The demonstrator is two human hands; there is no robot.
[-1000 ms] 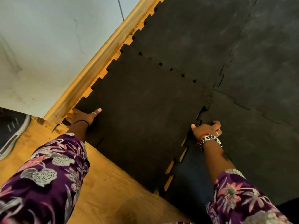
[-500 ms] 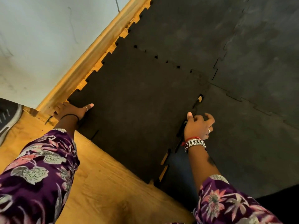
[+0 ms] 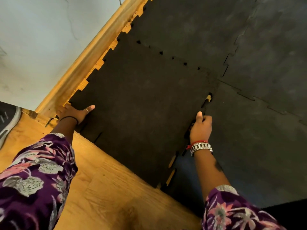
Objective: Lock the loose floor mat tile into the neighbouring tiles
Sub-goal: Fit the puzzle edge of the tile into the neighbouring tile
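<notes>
The loose floor mat tile is black foam with toothed edges and lies on the wooden floor beside the wall. My left hand grips its near left corner, thumb on top. My right hand is closed on its right edge, thumb up, where its teeth meet the neighbouring tile on the right. Gaps with wood showing through remain along that right seam. The far edge meets another neighbouring tile, with small dark holes along the joint.
A wooden skirting board runs diagonally under a pale wall on the left. Bare wooden floor lies near me. A shoe sits at the left edge. More joined black tiles cover the far right.
My right hand has slid nearer along the right seam and closed on the tile's edge. The gaps in that seam have narrowed. My left hand keeps its hold on the corner.
</notes>
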